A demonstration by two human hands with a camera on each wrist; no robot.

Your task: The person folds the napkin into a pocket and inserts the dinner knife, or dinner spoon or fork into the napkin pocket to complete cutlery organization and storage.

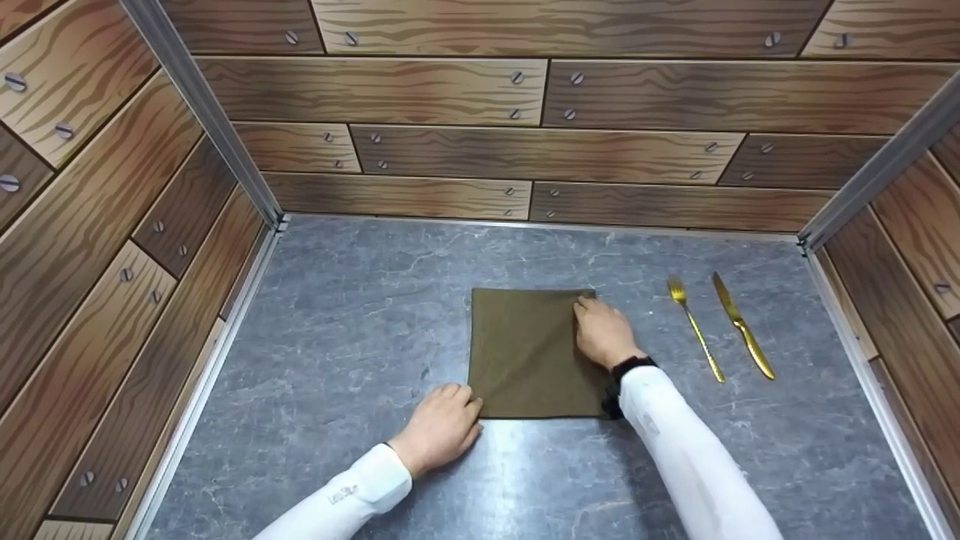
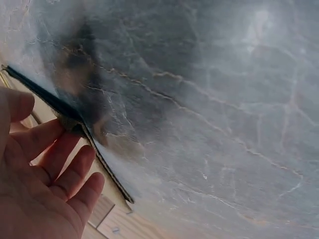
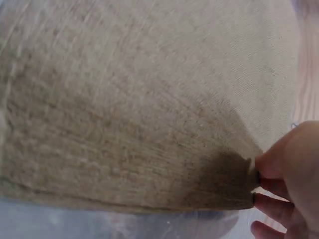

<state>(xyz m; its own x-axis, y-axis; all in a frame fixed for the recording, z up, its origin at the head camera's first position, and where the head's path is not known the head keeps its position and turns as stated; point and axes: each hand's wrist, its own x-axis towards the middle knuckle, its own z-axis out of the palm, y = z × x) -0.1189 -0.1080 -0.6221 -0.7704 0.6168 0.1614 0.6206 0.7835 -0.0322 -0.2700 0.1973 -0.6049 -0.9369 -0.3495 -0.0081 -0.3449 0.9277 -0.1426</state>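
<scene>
A square olive-brown cloth napkin [image 1: 525, 345] lies on the table, with a faint diagonal crease between its near left and far right corners. At the near left corner, my left hand [image 1: 441, 426] holds the cloth with its fingertips; the left wrist view shows the fingers [image 2: 79, 164] bent at the dark cloth edge [image 2: 107, 167]. My right hand [image 1: 606, 330] pinches the far right corner between thumb and fingers. In the right wrist view the cloth [image 3: 134, 119] fills most of the picture, slightly puckered beside the thumb. The right wrist and its black band overlap the napkin's right edge.
To the right lie a gold fork [image 1: 696, 326] and a gold knife [image 1: 741, 326], side by side. The grey marbled table [image 1: 337, 322] is bounded by wood-patterned panels [image 1: 450, 150] at the back and both sides, with metal strips along the edges.
</scene>
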